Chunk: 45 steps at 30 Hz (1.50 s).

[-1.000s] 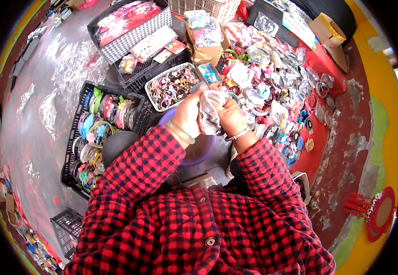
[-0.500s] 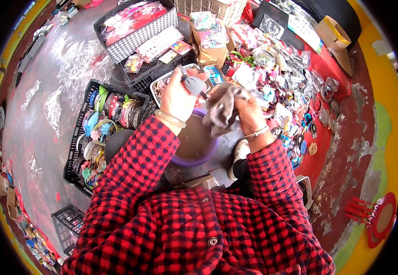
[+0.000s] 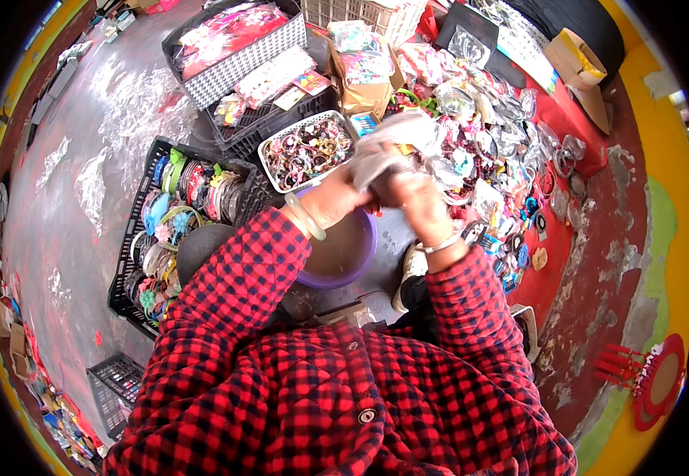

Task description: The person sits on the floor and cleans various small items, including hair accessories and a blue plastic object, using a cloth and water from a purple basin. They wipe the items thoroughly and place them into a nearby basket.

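Note:
Both my hands come together above a purple basin (image 3: 370,258) of murky water. A greyish-brown cloth (image 3: 392,143) is bunched up between them, its upper part smeared by motion. My left hand (image 3: 335,196) closes on the cloth's left side, a pale bangle at its wrist. On the other side my right hand (image 3: 421,205) grips the cloth; its fingers are blurred. The grey ribbed hair piece that my left hand held earlier cannot be seen now. Just beyond my left hand stands a white basket (image 3: 282,189) of small hair ties and bands.
A black crate (image 3: 120,279) of headbands stands at the left. Stacked bins (image 3: 237,65) and a cardboard box (image 3: 368,97) of packets are beyond. Bagged hair accessories (image 3: 483,151) heap over the red cloth at the right. My shoe (image 3: 412,274) is beside the basin.
My hands have moved together, the left one to the right and down. The cloth now covers where the grey hair piece was, and the white basket shows more fully.

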Available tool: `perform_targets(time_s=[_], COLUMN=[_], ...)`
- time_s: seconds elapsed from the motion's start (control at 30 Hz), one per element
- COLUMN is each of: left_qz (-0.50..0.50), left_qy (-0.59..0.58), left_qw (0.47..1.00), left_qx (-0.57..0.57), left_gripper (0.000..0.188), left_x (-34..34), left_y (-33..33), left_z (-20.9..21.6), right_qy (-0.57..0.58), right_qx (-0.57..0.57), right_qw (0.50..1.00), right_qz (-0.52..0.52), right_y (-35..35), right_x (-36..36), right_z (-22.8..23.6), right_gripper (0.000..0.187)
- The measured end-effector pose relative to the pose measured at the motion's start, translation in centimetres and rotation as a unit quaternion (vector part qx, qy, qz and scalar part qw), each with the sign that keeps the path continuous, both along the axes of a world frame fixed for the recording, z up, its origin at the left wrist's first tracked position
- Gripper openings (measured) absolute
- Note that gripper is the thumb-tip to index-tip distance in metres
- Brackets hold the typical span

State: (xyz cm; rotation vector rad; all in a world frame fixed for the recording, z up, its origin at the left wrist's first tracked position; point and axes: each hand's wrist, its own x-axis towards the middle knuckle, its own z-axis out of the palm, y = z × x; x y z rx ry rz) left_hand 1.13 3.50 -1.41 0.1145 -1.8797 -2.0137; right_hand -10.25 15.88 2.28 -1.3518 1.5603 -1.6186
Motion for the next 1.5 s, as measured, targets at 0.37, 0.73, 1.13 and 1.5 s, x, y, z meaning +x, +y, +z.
perform_targets(time_s=[0.37, 0.73, 1.13, 1.5], left_qz=[-0.166, 0.01, 0.011, -0.039], left_qy=[-0.136, -0.026, -0.045, -0.046], left_qw=[0.956, 0.981, 0.988, 0.951], left_qx=[-0.202, -0.191, -0.149, -0.302], left_gripper=[0.01, 0.026, 0.02, 0.026], left_x=[1.0, 1.3, 1.2, 0.5], left_y=[2.9, 0.7, 0.2, -0.5], left_z=[1.3, 2.5, 2.7, 0.1], right_qy=[0.075, -0.558, -0.503, -0.522], right_qx=[0.245, -0.147, -0.057, 0.047], right_qw=[0.953, 0.808, 0.862, 0.852], right_qz=[-0.163, -0.12, -0.02, -0.011], right_y=[-1.3, -0.6, -0.1, -0.1], right_x=[1.2, -4.9, 0.0, 0.8], right_z=[1.2, -0.8, 0.7, -1.0], right_gripper=[0.026, 0.048, 0.039, 0.023])
